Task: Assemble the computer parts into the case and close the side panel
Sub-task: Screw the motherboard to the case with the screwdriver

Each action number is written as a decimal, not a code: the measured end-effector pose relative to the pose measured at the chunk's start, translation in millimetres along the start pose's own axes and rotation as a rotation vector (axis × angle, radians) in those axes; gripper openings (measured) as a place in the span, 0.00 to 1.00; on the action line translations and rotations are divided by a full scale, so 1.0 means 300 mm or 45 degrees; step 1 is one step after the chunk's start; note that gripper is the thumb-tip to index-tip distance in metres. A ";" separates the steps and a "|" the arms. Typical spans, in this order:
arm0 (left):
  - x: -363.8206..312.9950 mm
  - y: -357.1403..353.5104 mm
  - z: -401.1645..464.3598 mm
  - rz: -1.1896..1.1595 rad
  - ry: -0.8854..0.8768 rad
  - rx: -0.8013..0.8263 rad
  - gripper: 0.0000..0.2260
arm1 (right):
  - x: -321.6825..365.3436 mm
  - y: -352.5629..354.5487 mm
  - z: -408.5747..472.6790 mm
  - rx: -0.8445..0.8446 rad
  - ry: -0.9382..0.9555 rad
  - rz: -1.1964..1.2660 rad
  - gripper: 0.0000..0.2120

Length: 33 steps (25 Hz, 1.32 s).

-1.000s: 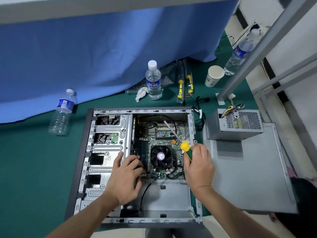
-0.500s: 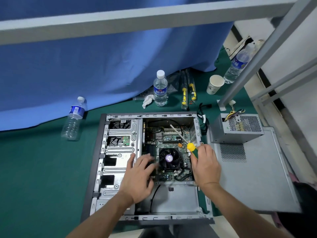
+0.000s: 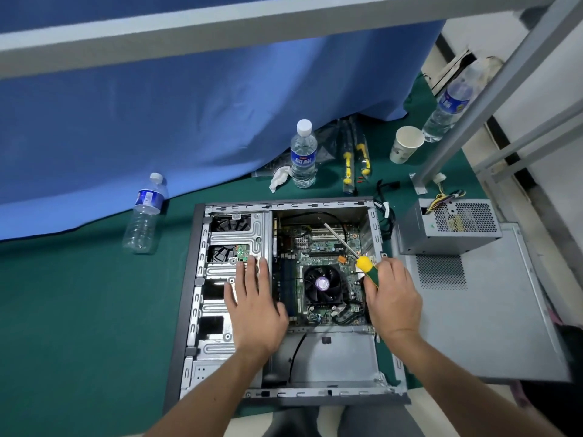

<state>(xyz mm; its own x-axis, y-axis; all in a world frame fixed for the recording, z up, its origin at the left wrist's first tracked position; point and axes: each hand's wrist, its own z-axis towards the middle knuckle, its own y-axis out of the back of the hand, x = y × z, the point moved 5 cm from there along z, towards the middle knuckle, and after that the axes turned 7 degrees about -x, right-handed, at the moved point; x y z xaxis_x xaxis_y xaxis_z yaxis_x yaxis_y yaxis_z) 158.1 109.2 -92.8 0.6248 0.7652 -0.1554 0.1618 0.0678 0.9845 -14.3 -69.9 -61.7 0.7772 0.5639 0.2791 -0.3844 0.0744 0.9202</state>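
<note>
Open computer case (image 3: 189, 310) lying flat on the green table (image 3: 79, 326), side uppermost, circuit board (image 3: 318, 247) and round fan (image 3: 322, 283) exposed inside. Left hand (image 3: 252, 307) spread flat, fingers straight, resting on the metal drive cage (image 3: 239, 234) at 9 o'clock from the fan, gripping nothing. Right hand (image 3: 392, 298) at 3 o'clock from the fan, fingers curled round the yellow-and-green handle of a screwdriver (image 3: 366, 268), shaft pointing toward 11 o'clock over the board. Grey side panel (image 3: 492, 326) flat on the table at 3 o'clock from the case, power supply box (image 3: 448, 228) standing on its far end. Upright water bottle (image 3: 303, 156) at 12 o'clock, paper cup (image 3: 405, 145) at 1 o'clock, another bottle (image 3: 145, 216) tilted at 10 o'clock.
</note>
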 end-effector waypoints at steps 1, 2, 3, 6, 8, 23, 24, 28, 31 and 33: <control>0.001 0.000 0.002 0.002 0.005 -0.004 0.41 | -0.002 -0.003 -0.002 -0.003 -0.007 0.013 0.13; 0.003 0.001 0.003 -0.003 0.010 -0.006 0.41 | -0.005 -0.008 -0.004 -0.001 -0.016 0.028 0.12; 0.005 0.000 0.002 0.003 0.013 -0.004 0.41 | -0.008 -0.011 -0.007 0.004 -0.025 0.048 0.12; 0.004 -0.003 0.005 0.041 0.017 -0.013 0.41 | -0.021 -0.012 -0.001 0.009 -0.057 0.118 0.12; 0.006 -0.008 0.007 0.045 0.026 -0.014 0.42 | -0.017 -0.008 0.002 0.022 -0.063 0.154 0.12; -0.012 0.021 -0.004 -0.035 0.015 -0.171 0.36 | -0.448 -0.081 -0.173 0.813 -0.706 0.665 0.13; -0.012 0.022 -0.004 -0.040 0.015 -0.174 0.36 | -0.454 -0.098 -0.186 0.812 -0.734 0.613 0.12; -0.008 0.018 -0.003 -0.019 0.027 -0.190 0.37 | -0.472 -0.168 -0.234 0.810 -0.813 0.361 0.08; -0.005 0.013 0.000 -0.018 0.021 -0.193 0.37 | -0.447 -0.203 -0.233 0.727 -0.822 0.337 0.09; -0.002 0.012 0.000 -0.017 0.021 -0.193 0.37 | -0.424 -0.225 -0.225 0.708 -0.823 0.338 0.08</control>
<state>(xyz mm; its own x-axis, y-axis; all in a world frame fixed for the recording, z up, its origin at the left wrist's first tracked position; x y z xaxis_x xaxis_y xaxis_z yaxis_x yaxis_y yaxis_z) 158.2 108.9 -89.1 0.6103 0.7740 -0.1684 0.0518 0.1732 0.9835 -120.9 -91.2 -177.8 0.8905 -0.0807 0.4477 -0.4253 -0.4973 0.7562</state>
